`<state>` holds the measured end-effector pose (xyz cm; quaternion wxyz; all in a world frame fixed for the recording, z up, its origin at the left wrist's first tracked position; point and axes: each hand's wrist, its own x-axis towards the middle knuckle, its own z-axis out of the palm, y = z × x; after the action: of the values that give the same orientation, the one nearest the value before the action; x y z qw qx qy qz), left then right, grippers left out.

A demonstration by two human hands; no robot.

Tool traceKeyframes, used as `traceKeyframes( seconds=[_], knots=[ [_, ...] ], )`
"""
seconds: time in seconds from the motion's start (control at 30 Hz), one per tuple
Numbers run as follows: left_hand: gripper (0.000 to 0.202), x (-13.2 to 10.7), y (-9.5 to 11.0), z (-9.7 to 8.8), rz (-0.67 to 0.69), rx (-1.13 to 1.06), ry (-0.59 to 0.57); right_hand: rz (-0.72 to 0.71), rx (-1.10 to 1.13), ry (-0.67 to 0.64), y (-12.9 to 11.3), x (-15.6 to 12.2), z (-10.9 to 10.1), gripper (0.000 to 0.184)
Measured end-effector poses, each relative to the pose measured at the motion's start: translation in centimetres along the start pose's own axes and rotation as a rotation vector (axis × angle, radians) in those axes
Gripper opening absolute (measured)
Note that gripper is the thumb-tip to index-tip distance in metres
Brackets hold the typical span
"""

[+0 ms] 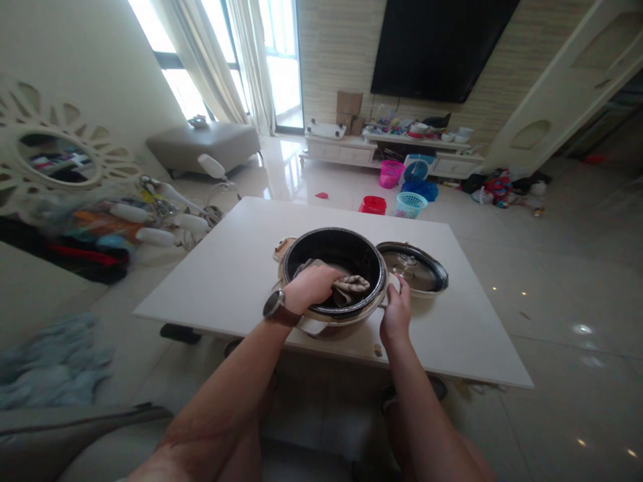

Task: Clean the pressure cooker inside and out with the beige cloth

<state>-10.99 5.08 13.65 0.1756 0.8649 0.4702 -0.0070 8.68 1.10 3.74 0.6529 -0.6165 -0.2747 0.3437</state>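
Your left grip (317,284), the bare hand below a dark round-faced watch on a brown strap (281,308), is inside the round, cream-sided pot with a black interior (351,323). Its fingers are bunched, pinching a brown-and-white patterned fabric cloth (352,285). The cloth lies directly beneath and around these fingers: one folded part projects to the right of the grip, and another shows at its far left. The palm side is hidden, as is most of the contact between cloth and pot floor.

Your right grip (396,311) is outside the pot, at its right side. The fingers and thumb are closed about the pale side handle (394,282), just beyond the rim and to the right of the cloth.

The pot stands upright and open on the white rectangular bench (472,314), near the edge closest to you. A second pale handle (312,326) faces your side, below the left wrist. The round glass lid with a dark rim (424,271) lies on the bench to the right of the pot, beyond your right grip.
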Motion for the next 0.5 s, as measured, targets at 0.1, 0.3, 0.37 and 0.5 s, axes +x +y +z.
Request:
traceKeyframes(
  seconds=[0.1, 0.3, 0.37, 0.5],
  knots=[
    [0.042, 0.1, 0.9, 0.1, 0.005, -0.066, -0.123, -0.006, 0.009, -0.012, 0.3, 0.1, 0.0, 0.055],
    [0.033, 0.1, 1.8, -0.7, 0.072, -0.194, -0.098, 0.0, -0.014, 0.002, 0.3, 0.1, -0.1, 0.054],
    [0.034, 0.2, 1.4, -0.9, 0.074, -0.307, -0.037, 0.004, -0.016, 0.01, 0.1, 0.1, 0.0, 0.053],
    [0.04, 0.2, 0.1, -1.7, 0.079, -0.577, 0.173, 0.013, 0.003, 0.0, 0.2, 0.1, -0.1, 0.054]
  ],
)
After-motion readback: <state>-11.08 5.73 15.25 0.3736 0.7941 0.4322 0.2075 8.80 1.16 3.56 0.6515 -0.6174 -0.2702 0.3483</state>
